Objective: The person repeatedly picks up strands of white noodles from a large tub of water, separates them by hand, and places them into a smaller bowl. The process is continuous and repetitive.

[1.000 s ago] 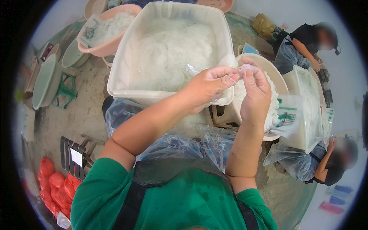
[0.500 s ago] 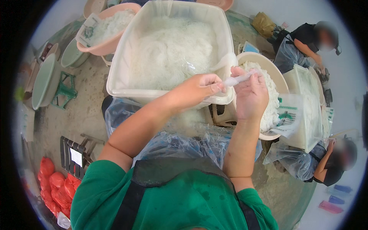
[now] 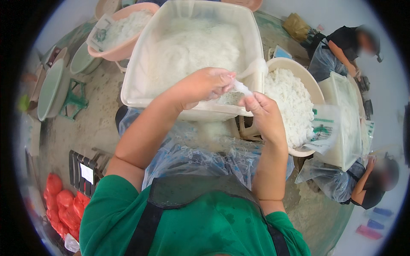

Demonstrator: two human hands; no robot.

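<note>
A short, twisted bundle of thin white strands [image 3: 242, 88] is stretched between my two hands, just above the near right corner of a large white tub [image 3: 171, 104]. My left hand [image 3: 209, 84] is closed on its upper left end. With thumb and fingers pinched, my right hand [image 3: 267, 112] grips the lower right end. Loose whitish strands [image 3: 196, 53] lie in cloudy water inside the tub. Another white bundle [image 3: 255, 68] hangs over the tub's right rim. Beside it, a beige round basin [image 3: 317, 89] holds a heap of small white bundles [image 3: 288, 106].
A pink basin [image 3: 121, 53] with white strands and a plastic bag stands at the far left. Green basins [image 3: 52, 91] and a green stool [image 3: 74, 100] are left; red bags [image 3: 64, 207] lie lower left. Two people [image 3: 341, 51] work at the right around another white tub [image 3: 341, 164].
Both hands have shifted: the left moved up slightly, the right moved left and down. My right hand has turned from palm-up and open-fingered to a pinch on the bundle.
</note>
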